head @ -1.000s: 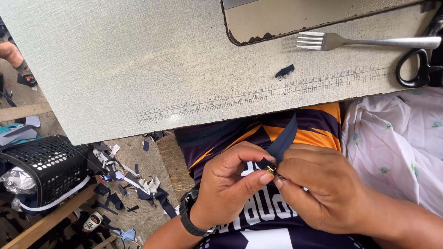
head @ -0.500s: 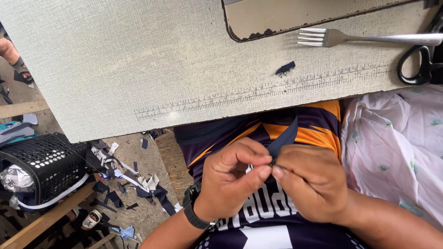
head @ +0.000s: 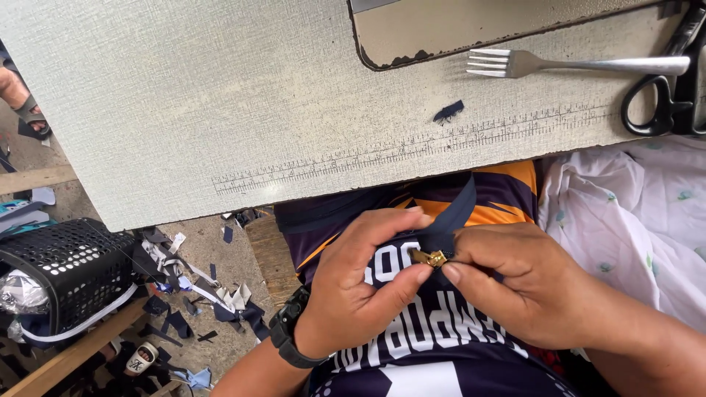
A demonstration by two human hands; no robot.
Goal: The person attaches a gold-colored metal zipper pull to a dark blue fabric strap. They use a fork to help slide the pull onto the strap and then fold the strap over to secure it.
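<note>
Both my hands meet over my lap, below the near edge of the pale table (head: 220,110). My left hand (head: 360,283), with a black watch on its wrist, pinches a small brass zipper slider (head: 430,257) between thumb and fingers. My right hand (head: 526,287) grips the dark navy zipper tape (head: 452,217), which rises from the slider toward the table edge. The fingertips of both hands touch around the slider. Under them lies my dark purple and orange shirt with white letters.
On the table lie a metal fork (head: 559,65), black-handled scissors (head: 662,103) at the right edge, a small navy scrap (head: 448,112) and a printed ruler scale. White floral cloth (head: 632,213) hangs at right. A black plastic basket (head: 66,272) and fabric scraps sit on the floor at left.
My hands have closed in around the slider and stayed over my lap. The view has shifted slightly; the table items have not moved.
</note>
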